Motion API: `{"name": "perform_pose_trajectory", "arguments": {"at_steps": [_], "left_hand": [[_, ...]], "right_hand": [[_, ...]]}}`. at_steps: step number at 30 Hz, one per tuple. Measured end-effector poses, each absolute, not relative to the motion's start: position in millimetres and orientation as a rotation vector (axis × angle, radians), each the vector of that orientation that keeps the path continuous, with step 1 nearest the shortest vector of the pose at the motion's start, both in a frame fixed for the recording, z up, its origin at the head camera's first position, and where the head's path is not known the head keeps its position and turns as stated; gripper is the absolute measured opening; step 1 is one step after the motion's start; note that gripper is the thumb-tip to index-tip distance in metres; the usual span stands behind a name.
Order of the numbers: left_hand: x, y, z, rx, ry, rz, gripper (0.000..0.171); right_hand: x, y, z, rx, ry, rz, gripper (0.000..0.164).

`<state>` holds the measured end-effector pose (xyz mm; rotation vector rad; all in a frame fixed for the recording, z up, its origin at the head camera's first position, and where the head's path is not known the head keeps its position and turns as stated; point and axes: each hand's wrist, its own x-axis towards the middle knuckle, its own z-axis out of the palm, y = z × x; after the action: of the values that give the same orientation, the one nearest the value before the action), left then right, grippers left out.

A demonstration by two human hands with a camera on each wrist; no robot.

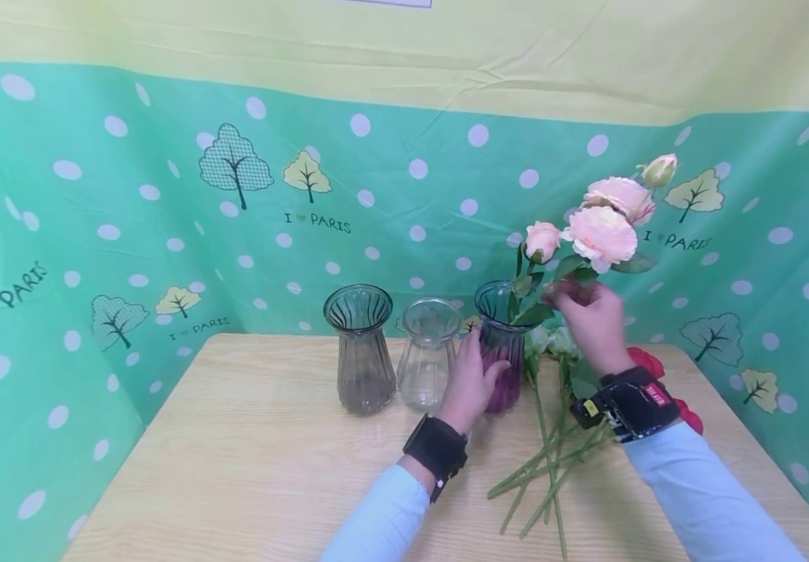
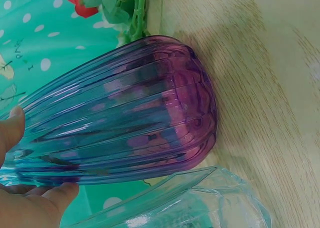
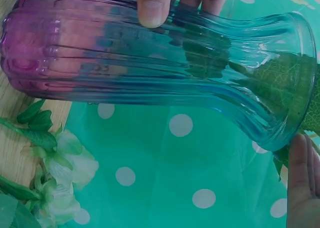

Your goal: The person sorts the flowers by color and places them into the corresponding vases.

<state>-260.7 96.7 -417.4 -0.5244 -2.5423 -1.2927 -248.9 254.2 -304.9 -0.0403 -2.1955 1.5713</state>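
In the head view my left hand [image 1: 470,382] grips the side of a ribbed glass vase [image 1: 509,386], blue-green above and purple below. The vase stands upright on the table; in the left wrist view its purple base [image 2: 190,108] shows clearly. With my right hand [image 1: 594,320] I pinch a spray of pink flowers [image 1: 601,238] just beside the vase's mouth. The spray has full blooms, buds and green leaves. Some leaves [image 3: 210,50] show through the glass in the right wrist view, inside the vase's neck. My right fingers [image 3: 300,168] are close to the rim.
A clear glass vase [image 1: 427,375] stands just left of the held one, and a grey glass vase [image 1: 365,367] further left. Several green stems [image 1: 551,468] lie crossed on the table [image 1: 250,468], with white flowers [image 1: 551,341] and red flowers [image 1: 646,361] at their far ends.
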Motion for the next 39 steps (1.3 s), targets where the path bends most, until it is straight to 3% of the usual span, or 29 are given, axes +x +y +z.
{"name": "perform_pose_trajectory", "arguments": {"at_steps": [11, 26, 39], "left_hand": [[-259, 97, -420, -0.505, -2.567, -1.299, 0.07], [-258, 97, -418, -0.517, -2.54, -1.253, 0.069], [-259, 96, -419, -0.541, -2.504, -1.305, 0.07]], "right_hand": [[-250, 249, -306, -0.017, -2.052, 1.762, 0.015], [-254, 242, -299, -0.083, -2.169, 1.721, 0.043], [-259, 235, -288, -0.078, -2.421, 1.404, 0.034]]}}
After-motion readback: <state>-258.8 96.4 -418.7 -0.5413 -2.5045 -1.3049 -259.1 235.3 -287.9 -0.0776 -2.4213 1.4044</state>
